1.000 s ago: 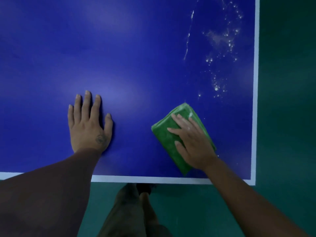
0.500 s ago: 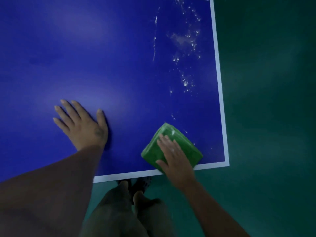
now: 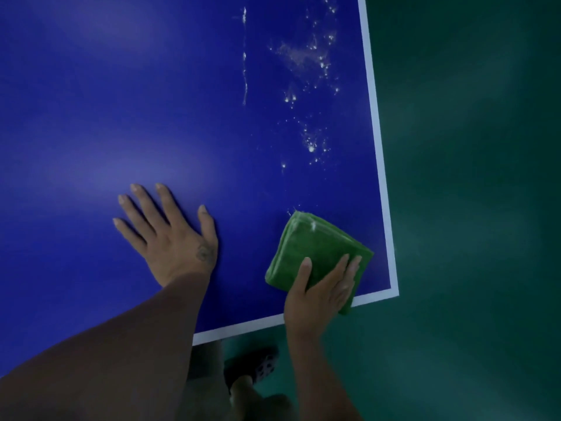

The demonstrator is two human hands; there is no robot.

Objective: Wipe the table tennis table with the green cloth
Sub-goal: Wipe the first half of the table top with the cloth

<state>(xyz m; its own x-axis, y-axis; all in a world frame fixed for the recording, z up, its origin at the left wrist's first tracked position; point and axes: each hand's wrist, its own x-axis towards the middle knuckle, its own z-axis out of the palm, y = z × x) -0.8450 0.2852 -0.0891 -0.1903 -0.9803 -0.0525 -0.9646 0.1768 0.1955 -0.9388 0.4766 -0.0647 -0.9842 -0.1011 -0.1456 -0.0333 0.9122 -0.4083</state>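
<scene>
Head view: the left hand (image 3: pixel 174 241) lies flat at 8 o'clock on the blue table (image 3: pixel 106 117), fingers spread, palm down. At 5 o'clock the right hand (image 3: pixel 321 291) presses the folded cloth (image 3: pixel 312 247) with straight fingers, thumb laid along its left side. The cloth sits at the table's near right corner, its lower tip over the white edge line (image 3: pixel 376 117). White spatter (image 3: pixel 311 147) dots the surface at the cloth's 12 o'clock. Green floor (image 3: pixel 470 208) lies at 3 o'clock.
</scene>
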